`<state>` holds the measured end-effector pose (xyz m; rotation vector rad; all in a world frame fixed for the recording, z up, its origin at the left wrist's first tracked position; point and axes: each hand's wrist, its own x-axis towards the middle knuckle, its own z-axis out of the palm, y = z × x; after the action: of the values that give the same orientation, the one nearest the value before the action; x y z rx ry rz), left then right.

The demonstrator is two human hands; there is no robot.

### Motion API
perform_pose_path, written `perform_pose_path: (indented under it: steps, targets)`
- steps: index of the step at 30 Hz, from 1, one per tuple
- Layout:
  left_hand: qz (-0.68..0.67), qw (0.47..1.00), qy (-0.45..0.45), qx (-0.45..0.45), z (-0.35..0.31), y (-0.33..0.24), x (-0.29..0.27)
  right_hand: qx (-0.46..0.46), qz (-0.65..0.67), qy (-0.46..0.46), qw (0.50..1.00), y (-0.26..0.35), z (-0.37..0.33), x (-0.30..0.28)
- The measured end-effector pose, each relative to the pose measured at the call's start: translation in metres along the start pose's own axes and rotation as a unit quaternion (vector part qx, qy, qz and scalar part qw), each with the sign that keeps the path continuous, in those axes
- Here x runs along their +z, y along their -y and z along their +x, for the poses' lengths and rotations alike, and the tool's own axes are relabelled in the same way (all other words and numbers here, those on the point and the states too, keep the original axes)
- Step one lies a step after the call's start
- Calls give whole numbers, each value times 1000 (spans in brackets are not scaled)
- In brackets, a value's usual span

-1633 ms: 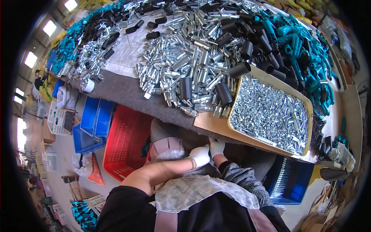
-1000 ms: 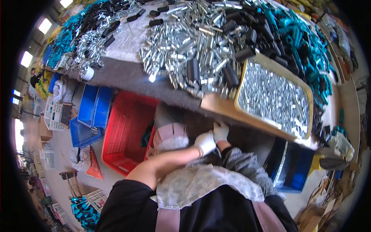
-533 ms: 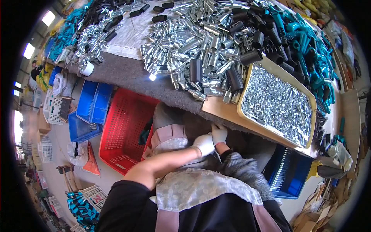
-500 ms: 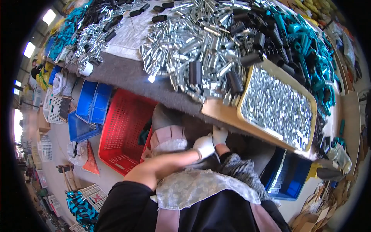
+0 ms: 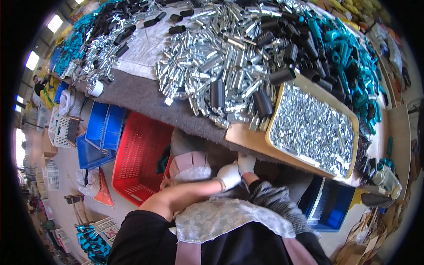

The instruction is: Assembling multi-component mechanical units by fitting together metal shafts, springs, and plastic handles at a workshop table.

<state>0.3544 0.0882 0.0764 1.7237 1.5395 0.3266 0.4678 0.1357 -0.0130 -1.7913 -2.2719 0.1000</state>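
Observation:
My left hand (image 5: 229,176), in a white glove, is low in front of my body, just below the table's front edge. Its fingers look curled in, but what they hold, if anything, is hidden. Right beside it, my right hand (image 5: 246,164), also gloved in white, reaches up against the shadowed underside of the edge, where its fingers cannot be made out. The two gloves touch or nearly touch. Above them lies the dark cloth-covered table edge (image 5: 176,115) with a bare wooden strip (image 5: 249,138). A patterned apron (image 5: 229,223) covers my lap.
Metal fittings (image 5: 190,62), black sleeves (image 5: 291,37) and teal handles (image 5: 342,53) heap the table. A tray (image 5: 268,132) of small metal pieces sits at its right front. A red basket (image 5: 143,137) and blue crates (image 5: 104,126) stand left, a dark blue crate (image 5: 338,207) right.
The whole view has shifted slightly, with the table and hands a little further left in the picture. Both hands stay close together under the table edge.

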Motion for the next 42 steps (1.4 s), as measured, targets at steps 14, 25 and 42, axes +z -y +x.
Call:
perform_pose_path:
  steps: [14, 25, 42]
  targets:
    - [-7, 996, 64, -61, -16, -23, -26, 184, 193, 252, 930, 14, 6, -55]
    - [-1, 984, -170, 45, -176, -1, -335, 406, 751, 98, 511, -63, -42, -115]
    - [-447, 667, -460, -379, -156, 429, -168, 363, 693, 213, 586, 34, -45, -128]
